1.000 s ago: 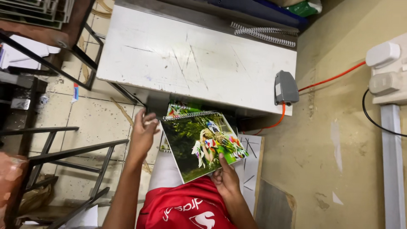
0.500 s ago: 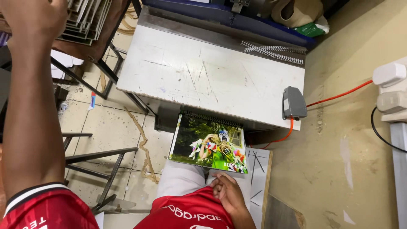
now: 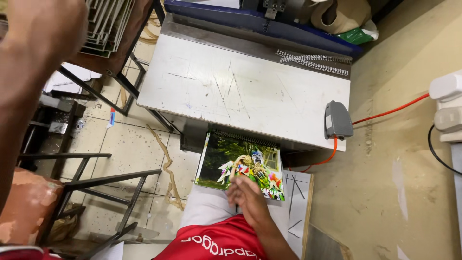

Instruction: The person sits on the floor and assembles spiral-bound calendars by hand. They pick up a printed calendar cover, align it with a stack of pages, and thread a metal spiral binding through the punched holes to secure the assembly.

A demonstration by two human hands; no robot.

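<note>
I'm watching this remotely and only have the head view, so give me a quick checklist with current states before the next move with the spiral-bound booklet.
1. Booklet supported: ok. The spiral-bound booklet lies on the person's lap, its bound edge toward the white worktable.
2. Right hand on booklet: ok. The right hand rests on its lower edge, fingers spread over the cover.
3. Left hand free: cannot tell. The left hand is raised near the camera, blurred, beside the stack of frames.
4. Worktable surface: ok, bare in the middle; loose wire coils lie at its far edge.
5. Grey box and orange cable: ok, apart from the booklet.
</note>
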